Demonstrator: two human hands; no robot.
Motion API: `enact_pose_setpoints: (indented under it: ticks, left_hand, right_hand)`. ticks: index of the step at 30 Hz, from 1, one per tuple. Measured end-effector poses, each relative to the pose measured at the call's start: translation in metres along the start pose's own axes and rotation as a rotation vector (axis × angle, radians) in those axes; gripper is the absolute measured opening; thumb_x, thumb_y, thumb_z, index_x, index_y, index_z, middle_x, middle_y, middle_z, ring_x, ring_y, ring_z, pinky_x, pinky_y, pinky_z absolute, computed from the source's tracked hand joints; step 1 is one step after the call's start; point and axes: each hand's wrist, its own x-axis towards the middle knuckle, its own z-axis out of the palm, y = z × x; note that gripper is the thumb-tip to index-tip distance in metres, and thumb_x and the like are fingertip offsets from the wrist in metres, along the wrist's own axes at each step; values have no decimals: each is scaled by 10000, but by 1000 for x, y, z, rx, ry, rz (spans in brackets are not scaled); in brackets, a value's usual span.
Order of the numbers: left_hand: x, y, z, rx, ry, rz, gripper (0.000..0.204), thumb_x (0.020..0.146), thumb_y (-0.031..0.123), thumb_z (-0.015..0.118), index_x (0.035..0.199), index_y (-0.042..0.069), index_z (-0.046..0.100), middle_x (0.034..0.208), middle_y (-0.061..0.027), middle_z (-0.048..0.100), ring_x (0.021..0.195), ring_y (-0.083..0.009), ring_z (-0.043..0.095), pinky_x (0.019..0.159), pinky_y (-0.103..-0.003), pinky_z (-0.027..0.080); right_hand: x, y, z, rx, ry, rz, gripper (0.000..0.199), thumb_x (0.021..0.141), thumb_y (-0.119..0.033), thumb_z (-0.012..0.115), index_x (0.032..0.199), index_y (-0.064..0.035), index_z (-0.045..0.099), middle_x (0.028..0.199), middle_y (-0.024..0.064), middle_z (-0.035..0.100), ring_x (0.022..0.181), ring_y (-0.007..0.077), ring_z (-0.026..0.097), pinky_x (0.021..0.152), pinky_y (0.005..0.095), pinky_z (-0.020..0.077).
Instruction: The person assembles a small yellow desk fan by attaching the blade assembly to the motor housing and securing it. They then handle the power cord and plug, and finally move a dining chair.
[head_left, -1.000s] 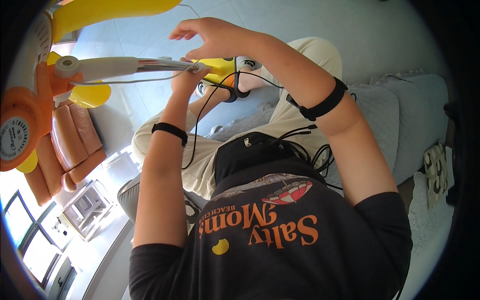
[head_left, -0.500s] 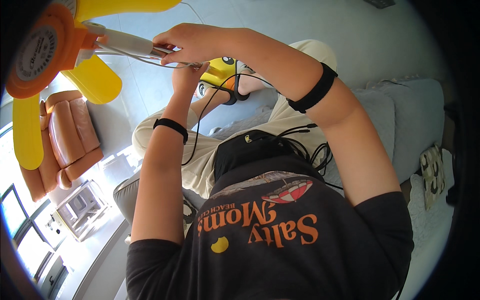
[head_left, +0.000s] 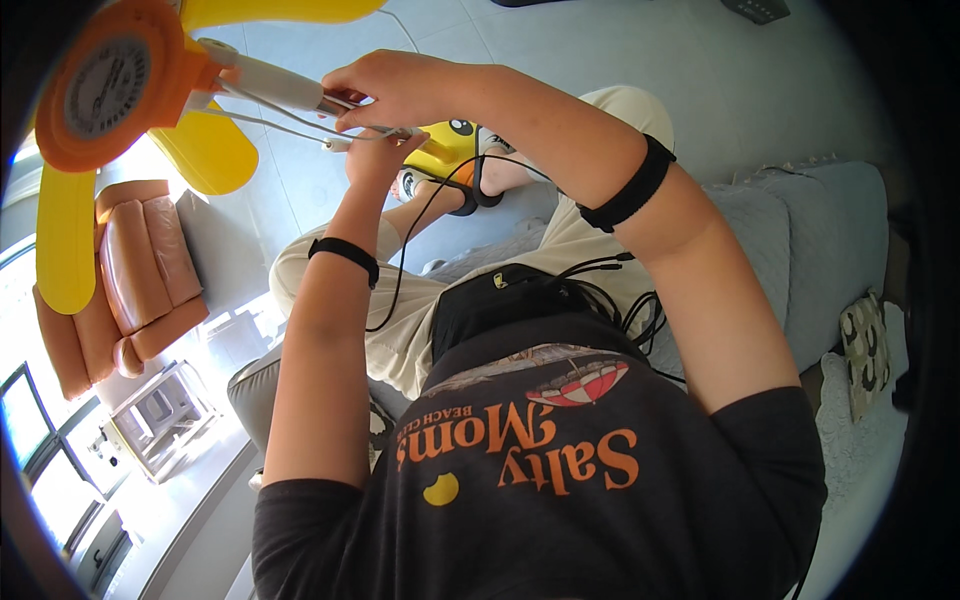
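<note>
You are holding a toy-like fan (head_left: 130,120) up in front of you, above your lap. Your right hand (head_left: 400,88) is clenching around the white stem (head_left: 270,88) where it leaves the orange hub (head_left: 105,85). Your left hand (head_left: 375,150), just below the stem, is pinching the end of a thin white wire (head_left: 270,125) that is running back toward the hub.

To do this well, you are best keeping the right hand firm on the stem so the hub is not swinging, and letting the left hand work only with its fingertips. Avoid tugging the wire hard; it looks thin and likely to kink. Keep the black cable (head_left: 420,230), hanging below the stem toward your lap, from tangling with it.

The hub is a round, smooth orange plastic disc with a pale dial face. The yellow blades (head_left: 60,240) beside the hub are broad, rounded and glossy. The stem is a smooth white tube. Far below the stem, the floor (head_left: 700,90) is showing pale tile, and left of the hub a tan leather armchair (head_left: 130,270) is standing.
</note>
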Motion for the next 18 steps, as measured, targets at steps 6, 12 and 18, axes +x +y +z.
enact_pose_setpoints:
  ticks: [6,12,18]
  left_hand:
    - [4,-13,6,-367,74,243,456,709,185,835,1113,77,654,1009,-80,709,967,-249,675,826,-372,535]
    - [3,4,-8,-61,-52,117,558,703,128,824,1202,44,588,1138,-112,666,1039,-266,649,875,-386,526]
    - [8,-18,0,-256,-127,201,541,735,120,804,1222,35,583,1199,-129,634,1083,-255,632,891,-354,530]
  right_hand:
    - [-2,-1,3,0,40,25,365,851,-317,692,1139,-94,657,995,118,710,904,287,672,837,374,515]
    - [-4,-4,3,32,53,18,366,835,-327,705,1128,-110,666,1004,109,710,906,289,673,840,379,518]
    - [-8,-8,6,-3,105,19,303,883,-313,688,1065,-80,627,834,95,678,751,256,629,714,358,483]
